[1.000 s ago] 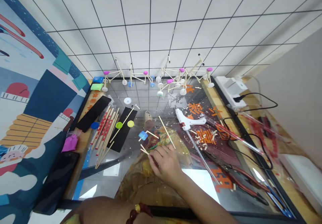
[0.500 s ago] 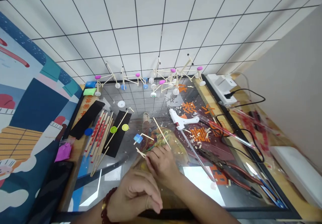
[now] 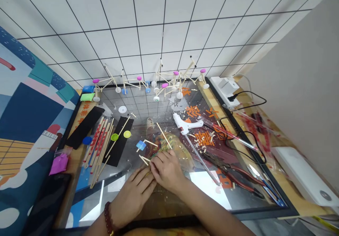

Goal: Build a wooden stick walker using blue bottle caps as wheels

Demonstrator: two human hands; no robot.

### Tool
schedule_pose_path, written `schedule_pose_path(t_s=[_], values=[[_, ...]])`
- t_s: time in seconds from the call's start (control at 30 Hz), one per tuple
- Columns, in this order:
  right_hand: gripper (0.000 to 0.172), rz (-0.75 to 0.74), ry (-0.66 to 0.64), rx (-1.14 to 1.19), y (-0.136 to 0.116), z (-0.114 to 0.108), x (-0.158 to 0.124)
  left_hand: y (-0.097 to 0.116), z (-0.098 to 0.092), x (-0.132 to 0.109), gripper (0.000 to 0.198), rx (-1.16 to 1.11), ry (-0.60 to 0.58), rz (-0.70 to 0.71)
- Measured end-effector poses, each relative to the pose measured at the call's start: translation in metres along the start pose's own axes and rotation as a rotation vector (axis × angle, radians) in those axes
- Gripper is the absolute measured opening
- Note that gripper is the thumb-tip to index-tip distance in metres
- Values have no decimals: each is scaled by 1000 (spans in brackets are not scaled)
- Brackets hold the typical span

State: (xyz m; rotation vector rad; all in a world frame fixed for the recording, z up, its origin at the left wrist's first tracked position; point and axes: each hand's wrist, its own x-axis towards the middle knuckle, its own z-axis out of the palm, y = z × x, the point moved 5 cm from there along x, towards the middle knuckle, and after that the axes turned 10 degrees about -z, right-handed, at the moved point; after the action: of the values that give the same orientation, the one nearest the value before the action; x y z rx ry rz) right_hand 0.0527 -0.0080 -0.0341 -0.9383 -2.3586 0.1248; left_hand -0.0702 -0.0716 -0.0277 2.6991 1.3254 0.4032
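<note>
Fingers curled and tips together, my right hand [image 3: 168, 169] closes on the end of thin wooden sticks [image 3: 143, 159] that form a narrow V. Against it from the left comes my left hand [image 3: 134, 192], its fingers bent and tips meeting the right fingers; what lies between them is hidden. A longer wooden stick [image 3: 164, 135] reaches up from behind my right knuckles; I cannot tell whether it is held or lying. Just beyond, a blue square piece [image 3: 141, 145] sits on a bent stick frame.
A white glue gun [image 3: 185, 123] lies right of my hands, with pliers [image 3: 235, 176] nearer. At left are chopsticks [image 3: 99, 146] and black strips [image 3: 119, 142]. Several stick figures with coloured discs [image 3: 164, 85] line the back edge. A power strip [image 3: 225, 91] stands at far right.
My left hand has turned over and moved up to meet my right fingertips. The right hand keeps the sticks. The whole view has shifted slightly.
</note>
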Motion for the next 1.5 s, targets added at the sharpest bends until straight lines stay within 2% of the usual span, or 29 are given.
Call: schedule_pose_path(t_s=[0.2,0.33,0.43,0.6,0.73,0.8,0.87,0.9,0.97,1.0,1.07,1.13,1.2,1.3,1.4,1.5], values=[[15,-12,17,16,-1,-1,0,-12,-12,-14,28,52,41,-62],[16,-3,53,22,-1,-4,1,-20,-20,-23,33,82,24,-67],[14,19,81,61,0,-7,1,-15,-19,-17,40,89,32,-23],[13,55,104,100,3,-9,2,-8,-10,4,43,128,-26,28],[14,59,87,91,3,-10,2,-11,-9,-3,46,147,-11,36],[14,38,68,75,1,-11,3,-16,-18,-12,51,99,53,22],[14,19,39,41,-1,-14,3,-25,-37,-15,61,23,121,13],[14,11,23,21,-3,-15,3,-29,-48,-11,68,6,111,34],[13,-13,-15,-16,-7,-20,3,-43,-75,9,81,11,165,-2],[13,-30,-31,-27,-10,-22,1,-50,-89,25,79,15,220,-14],[13,-70,-55,-30,-15,-27,-3,-68,-109,69,62,12,293,-24],[14,-100,-59,-17,-18,-32,-9,-88,-113,121,33,-22,361,-36],[13,-118,-47,2,-19,-34,-18,-114,-104,172,12,-69,456,-105],[11,-114,-22,42,-12,-33,-28,-155,-73,237,19,-282,485,-237],[11,-76,-6,70,-3,-27,-32,-181,-44,282,30,-413,449,-313],[10,-68,-11,93,0,-25,-32,-187,-28,310,42,-409,381,-293]])
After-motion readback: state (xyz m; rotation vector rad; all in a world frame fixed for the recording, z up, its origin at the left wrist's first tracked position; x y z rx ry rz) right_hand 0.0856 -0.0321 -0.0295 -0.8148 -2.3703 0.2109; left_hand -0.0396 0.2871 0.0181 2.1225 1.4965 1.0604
